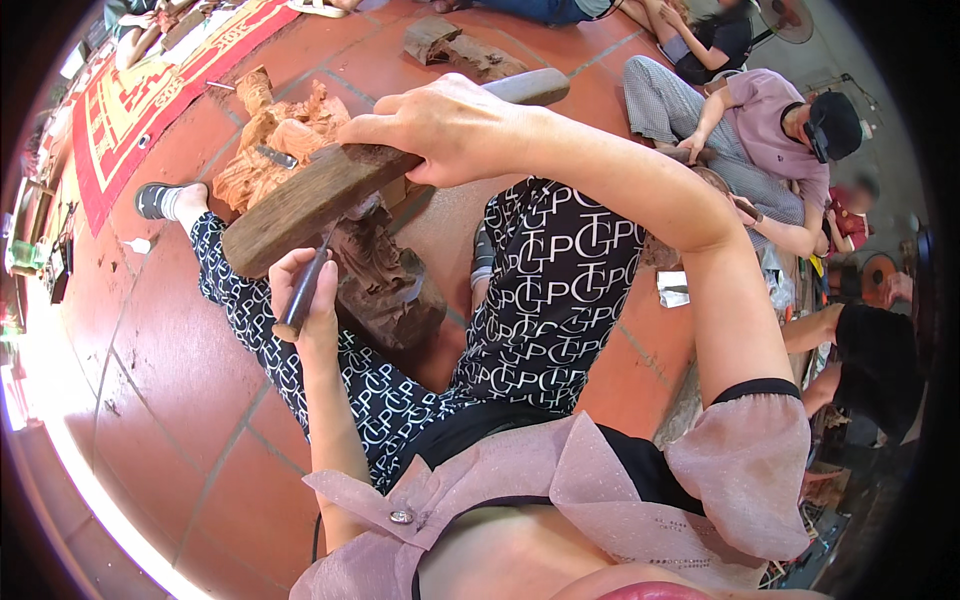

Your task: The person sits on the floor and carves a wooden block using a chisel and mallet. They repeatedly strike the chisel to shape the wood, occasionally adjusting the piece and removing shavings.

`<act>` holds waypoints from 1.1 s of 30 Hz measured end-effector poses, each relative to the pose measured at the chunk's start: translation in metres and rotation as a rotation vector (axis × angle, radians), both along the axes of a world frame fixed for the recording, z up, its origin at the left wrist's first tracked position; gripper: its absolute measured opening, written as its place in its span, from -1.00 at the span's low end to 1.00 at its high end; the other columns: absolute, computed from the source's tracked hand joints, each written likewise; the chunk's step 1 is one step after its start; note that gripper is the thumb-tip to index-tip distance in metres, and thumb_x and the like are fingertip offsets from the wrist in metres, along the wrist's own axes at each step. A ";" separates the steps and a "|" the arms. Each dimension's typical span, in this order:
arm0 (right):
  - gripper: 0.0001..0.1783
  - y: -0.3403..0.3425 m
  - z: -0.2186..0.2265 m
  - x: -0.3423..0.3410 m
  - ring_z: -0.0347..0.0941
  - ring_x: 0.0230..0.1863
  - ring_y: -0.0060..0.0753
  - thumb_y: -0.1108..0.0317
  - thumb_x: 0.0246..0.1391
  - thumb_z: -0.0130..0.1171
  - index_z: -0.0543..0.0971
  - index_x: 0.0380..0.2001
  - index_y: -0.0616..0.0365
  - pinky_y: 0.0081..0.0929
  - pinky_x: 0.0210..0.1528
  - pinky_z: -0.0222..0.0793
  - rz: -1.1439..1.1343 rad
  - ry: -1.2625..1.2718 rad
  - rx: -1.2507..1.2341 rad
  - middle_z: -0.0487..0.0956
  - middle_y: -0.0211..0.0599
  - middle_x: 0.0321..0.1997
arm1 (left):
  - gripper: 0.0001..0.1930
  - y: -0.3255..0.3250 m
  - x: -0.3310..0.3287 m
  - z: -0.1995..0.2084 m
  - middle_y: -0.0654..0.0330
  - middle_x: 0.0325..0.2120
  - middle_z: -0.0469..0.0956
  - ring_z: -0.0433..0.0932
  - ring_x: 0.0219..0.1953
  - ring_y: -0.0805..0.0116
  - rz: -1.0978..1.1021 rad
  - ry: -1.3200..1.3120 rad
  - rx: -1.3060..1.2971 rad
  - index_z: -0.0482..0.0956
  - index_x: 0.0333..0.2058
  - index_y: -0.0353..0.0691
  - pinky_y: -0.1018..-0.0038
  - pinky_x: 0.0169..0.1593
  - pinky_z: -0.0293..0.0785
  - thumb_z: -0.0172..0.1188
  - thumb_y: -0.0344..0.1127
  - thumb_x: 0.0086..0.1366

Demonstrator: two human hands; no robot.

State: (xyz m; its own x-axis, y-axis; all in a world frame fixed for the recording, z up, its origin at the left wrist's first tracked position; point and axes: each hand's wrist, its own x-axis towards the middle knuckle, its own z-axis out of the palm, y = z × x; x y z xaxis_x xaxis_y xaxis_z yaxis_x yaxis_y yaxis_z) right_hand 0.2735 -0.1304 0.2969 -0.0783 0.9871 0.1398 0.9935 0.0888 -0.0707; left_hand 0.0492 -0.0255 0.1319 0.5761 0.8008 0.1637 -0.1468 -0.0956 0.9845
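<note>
My left hand (308, 298) is closed round a chisel (301, 298) with a dark wooden handle. Its thin blade points up at a dark brown wood carving (395, 295), which sits on the floor between my legs. In my right hand (445, 128) is a heavy wooden mallet (310, 205), gripped between its thick head and its pale handle end. The mallet head hangs just above my left hand and the chisel, hiding the top of the dark carving. Whether the chisel tip touches the wood, I cannot tell.
A reddish-orange figure carving (285, 130) stands past the mallet, a metal blade (277, 156) by it. Farther off lies another brown wood piece (465, 52). At the left is a red and yellow mat (165, 100). A person in a cap (775, 130) sits at the right.
</note>
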 end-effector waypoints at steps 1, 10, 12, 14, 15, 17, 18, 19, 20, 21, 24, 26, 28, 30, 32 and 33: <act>-0.22 0.000 0.001 -0.001 0.60 -0.26 -0.11 0.37 -0.19 0.37 0.37 0.20 -0.15 -0.22 -0.32 0.51 -0.015 -0.010 -0.017 0.56 -0.27 -0.30 | -0.72 0.001 -0.001 -0.001 0.26 -0.33 0.55 0.49 -0.32 0.59 -0.011 -0.014 -0.006 0.47 -0.13 -0.28 0.64 -0.17 0.43 0.31 -0.46 0.20; -0.22 -0.002 0.000 0.002 0.59 -0.10 -0.13 0.39 -0.21 0.38 0.40 0.18 -0.15 -0.26 -0.21 0.55 -0.056 -0.021 0.048 0.61 -0.29 -0.05 | -0.72 0.017 -0.014 -0.015 0.00 -0.23 0.59 0.66 -0.17 0.17 -0.017 -0.216 -0.299 0.41 -0.10 -0.38 0.29 0.02 0.65 0.25 -0.59 0.23; -0.21 -0.005 0.001 0.004 0.59 -0.06 -0.12 0.45 -0.24 0.40 0.41 0.17 -0.12 -0.31 -0.15 0.56 -0.035 -0.025 0.120 0.60 -0.29 -0.01 | -0.72 0.026 -0.020 -0.010 -0.04 -0.23 0.59 0.67 -0.19 0.14 0.057 -0.192 -0.312 0.41 -0.11 -0.38 0.29 -0.02 0.67 0.25 -0.60 0.23; -0.17 -0.007 0.002 0.008 0.57 -0.02 -0.08 0.55 -0.28 0.41 0.42 0.17 -0.09 -0.30 -0.07 0.56 0.018 0.005 0.188 0.59 -0.23 0.05 | -0.73 0.033 -0.025 -0.011 -0.05 -0.23 0.59 0.67 -0.18 0.14 0.090 -0.203 -0.315 0.42 -0.13 -0.37 0.28 -0.02 0.68 0.26 -0.61 0.23; -0.24 -0.003 0.009 0.000 0.58 -0.08 -0.06 0.53 -0.29 0.40 0.45 0.11 -0.03 -0.28 -0.11 0.54 0.009 0.028 0.171 0.60 -0.21 -0.05 | -0.73 0.036 -0.029 -0.012 -0.05 -0.23 0.58 0.67 -0.18 0.14 0.106 -0.211 -0.304 0.42 -0.13 -0.37 0.28 -0.02 0.69 0.26 -0.61 0.23; -0.38 -0.003 0.025 -0.014 0.59 -0.19 -0.02 0.49 -0.30 0.37 0.50 -0.02 0.09 -0.24 -0.20 0.50 -0.026 0.060 0.136 0.61 -0.16 -0.24 | -0.77 0.038 -0.032 -0.009 -0.02 -0.22 0.58 0.67 -0.17 0.15 0.121 -0.230 -0.256 0.43 -0.13 -0.37 0.29 -0.01 0.69 0.23 -0.60 0.27; -0.18 -0.005 0.005 0.003 0.56 -0.03 -0.01 0.54 -0.27 0.41 0.43 0.18 -0.09 -0.28 -0.05 0.56 0.024 0.004 0.233 0.59 -0.20 0.05 | -0.74 0.038 -0.031 -0.005 0.02 -0.24 0.59 0.66 -0.18 0.23 0.118 -0.226 -0.278 0.42 -0.13 -0.36 0.35 -0.02 0.67 0.27 -0.58 0.25; -0.17 -0.006 0.003 0.005 0.56 -0.04 0.01 0.54 -0.27 0.41 0.43 0.18 -0.10 -0.28 -0.05 0.55 0.032 0.006 0.223 0.59 -0.19 0.05 | -0.72 0.038 -0.031 -0.004 0.05 -0.25 0.59 0.65 -0.20 0.31 0.112 -0.222 -0.301 0.42 -0.13 -0.36 0.41 -0.03 0.66 0.30 -0.55 0.24; -0.17 -0.007 0.005 0.005 0.56 -0.04 0.03 0.54 -0.27 0.41 0.43 0.18 -0.10 -0.28 -0.05 0.55 0.037 0.004 0.214 0.59 -0.18 0.05 | -0.71 0.037 -0.030 -0.004 0.06 -0.25 0.60 0.65 -0.20 0.33 0.115 -0.201 -0.270 0.42 -0.13 -0.35 0.45 -0.04 0.65 0.31 -0.55 0.23; -0.17 -0.007 0.006 0.004 0.55 -0.05 0.05 0.54 -0.27 0.42 0.43 0.19 -0.10 -0.28 -0.06 0.55 0.041 0.002 0.205 0.59 -0.16 0.04 | -0.71 0.037 -0.029 -0.004 0.07 -0.25 0.60 0.64 -0.19 0.36 0.117 -0.180 -0.239 0.43 -0.13 -0.34 0.48 -0.06 0.64 0.33 -0.55 0.22; -0.17 -0.006 0.008 0.002 0.56 -0.07 0.05 0.56 -0.29 0.41 0.44 0.18 -0.09 -0.28 -0.08 0.55 0.068 0.017 0.193 0.60 -0.15 0.02 | -0.69 0.035 -0.023 -0.006 0.10 -0.24 0.62 0.64 -0.21 0.42 0.130 -0.158 -0.181 0.45 -0.14 -0.32 0.57 -0.10 0.60 0.37 -0.54 0.19; -0.16 -0.006 0.008 0.002 0.55 -0.07 0.05 0.58 -0.31 0.40 0.44 0.17 -0.08 -0.27 -0.08 0.55 0.072 0.013 0.187 0.60 -0.15 0.01 | -0.67 0.033 -0.018 -0.005 0.14 -0.26 0.62 0.63 -0.26 0.47 0.128 -0.137 -0.164 0.47 -0.14 -0.30 0.60 -0.15 0.58 0.41 -0.53 0.17; -0.15 -0.007 0.007 0.003 0.55 -0.08 0.05 0.59 -0.33 0.39 0.44 0.17 -0.08 -0.27 -0.09 0.55 0.070 0.009 0.179 0.60 -0.14 0.00 | -0.66 0.032 -0.015 -0.005 0.17 -0.27 0.61 0.62 -0.27 0.49 0.117 -0.127 -0.114 0.47 -0.14 -0.30 0.61 -0.16 0.58 0.41 -0.52 0.16; -0.15 -0.007 0.008 0.003 0.55 -0.08 0.04 0.61 -0.35 0.37 0.44 0.16 -0.07 -0.26 -0.09 0.55 0.067 0.006 0.168 0.60 -0.15 -0.01 | -0.66 0.031 -0.013 -0.004 0.19 -0.28 0.61 0.61 -0.28 0.51 0.114 -0.131 -0.073 0.47 -0.14 -0.30 0.61 -0.17 0.57 0.42 -0.52 0.16; -0.15 -0.007 0.008 0.003 0.55 -0.09 0.04 0.61 -0.35 0.37 0.44 0.16 -0.07 -0.26 -0.09 0.55 0.068 0.014 0.166 0.60 -0.15 -0.02 | -0.65 0.030 -0.011 -0.003 0.21 -0.29 0.61 0.60 -0.28 0.52 0.119 -0.147 -0.042 0.47 -0.14 -0.31 0.62 -0.17 0.57 0.43 -0.51 0.15; -0.15 -0.007 0.008 0.002 0.55 -0.09 0.04 0.61 -0.34 0.37 0.44 0.16 -0.07 -0.26 -0.09 0.55 0.068 0.018 0.165 0.60 -0.16 -0.02 | -0.66 0.030 -0.010 -0.003 0.21 -0.29 0.61 0.60 -0.29 0.52 0.123 -0.135 -0.034 0.47 -0.15 -0.31 0.62 -0.18 0.57 0.42 -0.52 0.15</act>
State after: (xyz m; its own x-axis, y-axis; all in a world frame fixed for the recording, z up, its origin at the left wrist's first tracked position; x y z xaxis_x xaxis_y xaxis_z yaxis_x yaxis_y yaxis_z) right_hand 0.2758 -0.1370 0.3053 -0.1400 0.9431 0.3016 0.9835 0.1676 -0.0674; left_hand 0.0389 0.0043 0.1289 0.4479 0.8703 0.2051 -0.2674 -0.0886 0.9595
